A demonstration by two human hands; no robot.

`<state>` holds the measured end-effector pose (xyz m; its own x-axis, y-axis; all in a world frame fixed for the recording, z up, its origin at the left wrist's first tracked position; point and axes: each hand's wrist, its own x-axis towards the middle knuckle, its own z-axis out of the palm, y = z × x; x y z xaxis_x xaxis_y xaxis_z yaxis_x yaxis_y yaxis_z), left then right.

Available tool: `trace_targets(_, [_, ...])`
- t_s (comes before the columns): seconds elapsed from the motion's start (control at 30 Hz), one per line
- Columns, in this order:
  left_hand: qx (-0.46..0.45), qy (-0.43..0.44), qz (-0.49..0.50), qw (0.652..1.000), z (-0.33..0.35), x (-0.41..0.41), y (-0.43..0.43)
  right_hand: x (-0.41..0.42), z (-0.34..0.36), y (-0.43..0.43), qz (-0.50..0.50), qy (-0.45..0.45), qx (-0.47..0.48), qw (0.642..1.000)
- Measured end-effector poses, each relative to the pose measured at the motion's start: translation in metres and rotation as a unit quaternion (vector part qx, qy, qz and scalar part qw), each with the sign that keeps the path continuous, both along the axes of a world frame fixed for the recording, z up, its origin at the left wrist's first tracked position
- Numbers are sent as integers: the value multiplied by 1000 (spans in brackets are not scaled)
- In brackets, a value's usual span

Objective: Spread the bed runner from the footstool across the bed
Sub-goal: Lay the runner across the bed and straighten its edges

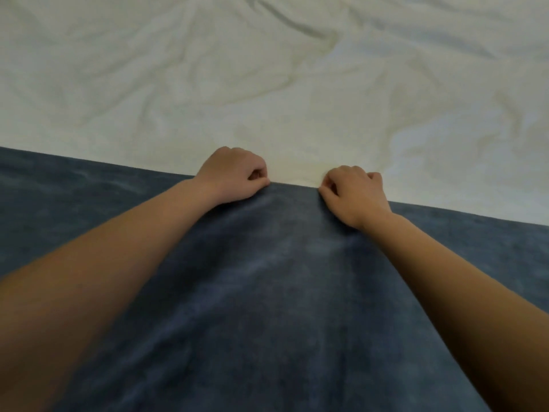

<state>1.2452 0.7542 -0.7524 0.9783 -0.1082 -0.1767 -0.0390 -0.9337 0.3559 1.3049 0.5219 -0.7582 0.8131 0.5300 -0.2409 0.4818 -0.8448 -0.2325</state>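
Observation:
A dark blue velvety bed runner (273, 292) lies flat across the near part of the bed and fills the lower half of the view. Its far edge runs slanting from the left down to the right. My left hand (234, 176) pinches that far edge near the middle, fingers curled. My right hand (353, 194) pinches the same edge a short way to the right, fingers curled too. Both forearms reach out over the runner. The footstool is not in view.
Beyond the runner's far edge lies a white, wrinkled bed sheet (267, 84), which covers the whole upper half of the view.

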Motion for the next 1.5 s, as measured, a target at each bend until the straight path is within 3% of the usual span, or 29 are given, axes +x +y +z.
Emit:
trace_targets(0.33, [40, 205, 28, 978, 30, -30, 158, -35, 2, 146, 94, 24, 63, 993])
trace_targets(0.4, [45, 183, 34, 981, 28, -33, 171, -40, -1, 166, 100, 6, 64, 993])
trace_targets(0.57, [43, 23, 41, 998, 10, -42, 173, -39, -8, 171, 41, -19, 69, 997])
trace_targets(0.7, [6, 63, 63, 996, 14, -53, 208, -44, -6, 186, 54, -24, 54, 997])
trace_targets(0.97, [87, 178, 101, 975, 41, -90, 321, -69, -2, 280, 109, 8, 108, 988])
trace_targets(1.1, [100, 87, 145, 981, 38, -101, 338, -79, -2, 318, 132, -13, 102, 986])
trace_targets(1.23, [102, -17, 169, 980, 21, -105, 332, -73, -5, 323, 72, -36, 91, 993])
trace_targets(1.37, [61, 6, 185, 981, 21, -114, 355, -74, -3, 329, 90, -29, 86, 992])
trace_targets(1.5, [95, 48, 191, 976, 34, -129, 397, -71, 1, 343, 107, -21, 102, 989])
